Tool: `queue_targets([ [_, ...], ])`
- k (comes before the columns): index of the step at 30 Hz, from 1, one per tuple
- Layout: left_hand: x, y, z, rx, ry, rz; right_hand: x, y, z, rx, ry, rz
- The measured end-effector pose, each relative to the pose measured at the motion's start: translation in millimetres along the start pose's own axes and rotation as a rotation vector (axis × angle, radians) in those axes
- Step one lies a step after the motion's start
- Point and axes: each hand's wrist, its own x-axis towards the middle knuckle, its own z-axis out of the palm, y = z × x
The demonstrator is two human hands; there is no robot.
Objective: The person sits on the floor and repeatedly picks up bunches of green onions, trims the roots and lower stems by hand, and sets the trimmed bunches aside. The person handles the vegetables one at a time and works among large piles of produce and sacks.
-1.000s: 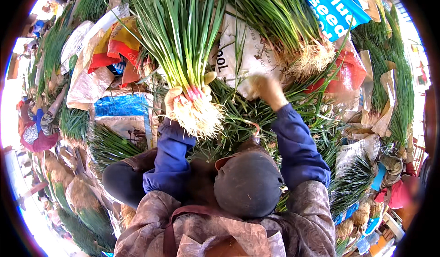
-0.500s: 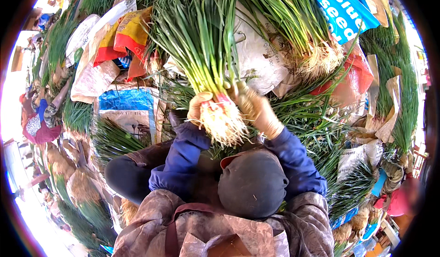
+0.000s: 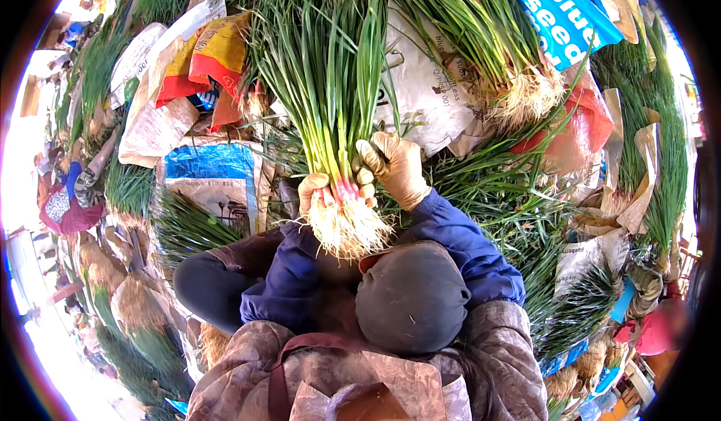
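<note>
A thick bunch of green onions (image 3: 330, 132) is held in front of me, its leaves pointing away and its pale, stringy roots toward me. My left hand (image 3: 312, 190), in a tan glove, wraps around the bunch just above the roots, by the reddish-white stem bases. On the other side, my gloved right hand (image 3: 402, 172) has its fingers curled in against the right edge of the stems. Exactly which stems it pinches is hidden by the fingers.
Another bunch of green onions (image 3: 518, 75) rests on white sacking (image 3: 424, 109) at the far right. Loose leaves (image 3: 496, 188) are heaped right of my hands. Left lie a blue-and-white sack (image 3: 210, 165) and a red-yellow bag (image 3: 218, 53). A person in red (image 3: 657, 323) is at the right edge.
The bunch and my left hand have shifted slightly left and toward me. My right hand, blurred before, has moved up and left, its fingers now curled against the stems.
</note>
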Motion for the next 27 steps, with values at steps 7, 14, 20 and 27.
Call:
queue_targets([
  [7, -0.6, 13.0, 35.6, 0.179, -0.143, 0.060, 16.5, 86.0, -49.4, -0.942, -0.293, 0.141],
  [14, 28.6, 44.7, -5.5, 0.101, -0.103, 0.183, 97.3, 36.3, -96.7, -1.300, 0.314, -0.063],
  [20, 2.8, 41.8, -25.3, 0.079, -0.132, 0.086, 91.0, 69.7, -94.3, -1.166, 0.129, -0.083],
  [27, 6.6, 26.2, -4.0, 0.080, -0.008, 0.152, -17.5, 118.3, -69.2, -1.186, -0.759, 0.036],
])
